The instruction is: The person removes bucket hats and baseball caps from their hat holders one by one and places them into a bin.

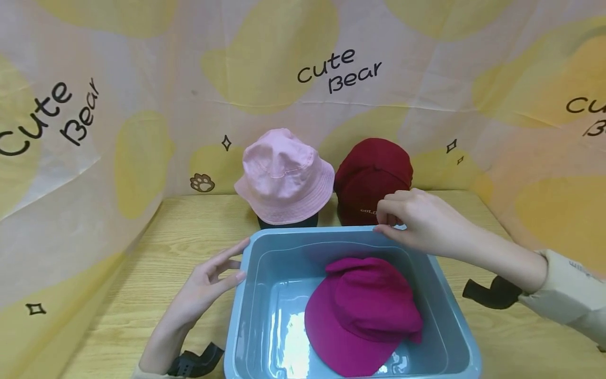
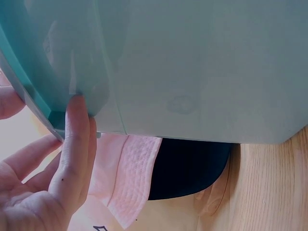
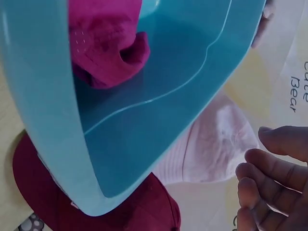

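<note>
A magenta cap (image 1: 364, 316) lies inside a light blue plastic bin (image 1: 236, 305), its brim toward the front left. My left hand (image 1: 203, 289) touches the bin's left rim near the far corner. Its extended fingers rest against the bin's outer wall in the left wrist view. Above the far right corner, my right hand (image 1: 409, 216) hangs with loosely bent fingers. The right wrist view shows that hand (image 3: 276, 183) apart from the bin, holding nothing. Behind the bin stand a pink bucket hat (image 1: 284, 179) and a dark red cap (image 1: 371, 179), partly hidden by my right hand.
The pink hat sits on a dark support (image 1: 289, 222). Everything stands on a wooden table (image 1: 189, 221). A printed cloth (image 1: 265, 58) hangs along the back and both sides, close behind the hats.
</note>
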Tool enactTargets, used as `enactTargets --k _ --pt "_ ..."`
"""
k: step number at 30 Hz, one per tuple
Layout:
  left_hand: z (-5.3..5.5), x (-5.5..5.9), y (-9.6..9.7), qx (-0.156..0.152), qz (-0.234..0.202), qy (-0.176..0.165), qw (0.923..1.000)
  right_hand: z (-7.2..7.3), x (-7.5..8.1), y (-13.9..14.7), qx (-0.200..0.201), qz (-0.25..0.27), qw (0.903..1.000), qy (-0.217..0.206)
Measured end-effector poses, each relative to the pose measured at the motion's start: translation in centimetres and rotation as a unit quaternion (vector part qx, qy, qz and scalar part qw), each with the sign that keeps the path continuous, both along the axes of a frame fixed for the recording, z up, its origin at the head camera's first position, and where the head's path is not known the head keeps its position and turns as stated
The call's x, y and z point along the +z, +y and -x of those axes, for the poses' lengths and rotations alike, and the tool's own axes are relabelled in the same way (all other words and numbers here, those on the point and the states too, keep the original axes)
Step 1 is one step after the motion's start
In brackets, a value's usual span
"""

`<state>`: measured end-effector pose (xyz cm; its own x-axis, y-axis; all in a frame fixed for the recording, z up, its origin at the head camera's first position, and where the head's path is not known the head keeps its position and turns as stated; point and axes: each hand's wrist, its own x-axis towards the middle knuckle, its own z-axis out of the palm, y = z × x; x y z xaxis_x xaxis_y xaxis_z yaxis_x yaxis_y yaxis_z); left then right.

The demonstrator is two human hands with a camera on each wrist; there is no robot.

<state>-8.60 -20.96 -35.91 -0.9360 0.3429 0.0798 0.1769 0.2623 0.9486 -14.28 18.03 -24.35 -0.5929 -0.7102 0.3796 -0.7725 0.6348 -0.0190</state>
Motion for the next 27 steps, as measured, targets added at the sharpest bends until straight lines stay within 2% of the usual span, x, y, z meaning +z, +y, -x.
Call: enactTargets --k 12,27 --pt "0.1 0.1 -0.1 0.0 0.003 -0.002 1.0 1.7 0.9 0.0 0.011 0.021 0.9996 0.018" --pt "0.1 0.0 0.0 -0.004 -0.01 -0.002 0.9999 3.3 1.7 0.8 0.022 0.003 0.9994 0.027"
